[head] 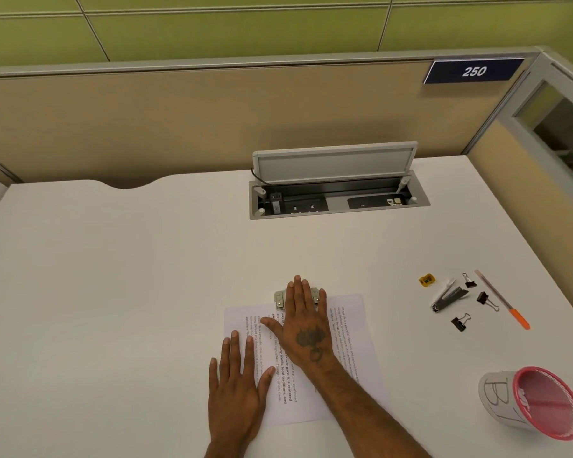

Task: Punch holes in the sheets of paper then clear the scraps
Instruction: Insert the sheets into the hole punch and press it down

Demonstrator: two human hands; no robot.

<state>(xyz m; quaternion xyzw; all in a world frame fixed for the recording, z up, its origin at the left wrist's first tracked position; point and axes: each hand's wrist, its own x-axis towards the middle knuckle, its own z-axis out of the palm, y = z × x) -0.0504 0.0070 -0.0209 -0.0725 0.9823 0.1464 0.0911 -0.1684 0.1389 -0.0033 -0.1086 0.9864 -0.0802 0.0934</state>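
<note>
hole punch (282, 300) mostly hidden under right hand (306, 332), forearms cut off

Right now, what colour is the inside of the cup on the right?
Pink-red mesh inside the cup, with white paper wrapped outside; the head view shows it.

The room was evenly and softly lit from overhead, with no harsh glare on the white desk (113, 276). Shadows were faint: a soft one under the right hand (306, 328) and forearm across the paper (351, 325), another beneath the raised lid (334, 161) of the cable box. The wide lens bent the partition (212, 110) and the desk edges into curves toward the corners. The printed text was slightly soft, and the whole view carried a warm, yellowish cast.
</note>
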